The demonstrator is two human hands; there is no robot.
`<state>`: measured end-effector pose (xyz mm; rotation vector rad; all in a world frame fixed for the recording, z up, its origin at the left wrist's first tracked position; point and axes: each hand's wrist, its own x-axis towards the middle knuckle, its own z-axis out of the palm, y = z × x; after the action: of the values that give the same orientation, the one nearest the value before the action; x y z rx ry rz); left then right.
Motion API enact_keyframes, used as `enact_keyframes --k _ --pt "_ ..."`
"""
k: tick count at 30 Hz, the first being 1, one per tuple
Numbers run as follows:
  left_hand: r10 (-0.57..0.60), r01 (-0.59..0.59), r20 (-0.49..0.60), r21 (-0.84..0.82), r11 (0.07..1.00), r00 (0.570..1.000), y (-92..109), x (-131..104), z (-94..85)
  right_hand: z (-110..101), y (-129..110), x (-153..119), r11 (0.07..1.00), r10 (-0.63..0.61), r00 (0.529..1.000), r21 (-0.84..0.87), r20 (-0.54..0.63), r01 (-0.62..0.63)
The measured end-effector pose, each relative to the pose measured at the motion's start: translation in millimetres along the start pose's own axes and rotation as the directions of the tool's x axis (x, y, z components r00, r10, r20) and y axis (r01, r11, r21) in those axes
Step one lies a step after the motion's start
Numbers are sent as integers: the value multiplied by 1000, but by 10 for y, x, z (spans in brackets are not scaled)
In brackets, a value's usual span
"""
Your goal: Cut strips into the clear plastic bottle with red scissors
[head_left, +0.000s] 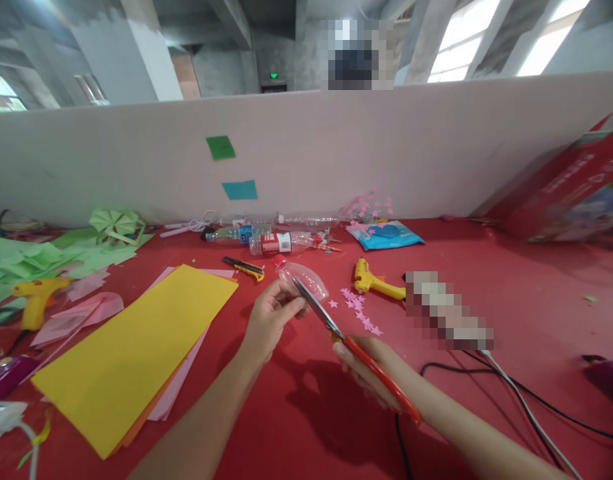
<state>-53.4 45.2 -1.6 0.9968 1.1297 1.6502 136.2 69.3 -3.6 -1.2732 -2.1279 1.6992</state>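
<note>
Over the middle of the red table, my left hand [273,317] is closed, thumb and fingers pinched on clear plastic. This looks like part of a cut plastic bottle [309,280] with a red cap, though the fingers hide where it is gripped. My right hand [369,367] is wrapped round the red handles of a pair of scissors [326,320]. Their metal blades point up and left, lying across the clear plastic beside my left fingertips. Whether the blades are biting into the plastic, I cannot tell.
Yellow paper sheets [136,353] lie to the left, near a utility knife [243,268]. Plastic bottles [276,243] line the white partition [296,153]. Pink stars [359,307] and a yellow glue gun [376,281] are at right, with black cables [466,368]. Another glue gun [36,300] sits far left.
</note>
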Motion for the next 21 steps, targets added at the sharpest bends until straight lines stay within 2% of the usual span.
enact_keyframes --k 9,14,18,21 --pt "-5 6 14 -53 999 1000 35 0 -39 -46 -52 16 997 -35 999 -76 -26 33" --pt "1 -1 -5 -136 991 1000 88 20 -82 -61 -20 42 985 -118 993 -127 12 118" --pt "35 -42 -49 -146 988 998 71 14 -61 -42 6 45 976 -174 985 -130 0 173" --pt "48 -50 -23 -127 991 999 37 -9 -21 -22 21 30 973 -188 982 -143 -22 183"
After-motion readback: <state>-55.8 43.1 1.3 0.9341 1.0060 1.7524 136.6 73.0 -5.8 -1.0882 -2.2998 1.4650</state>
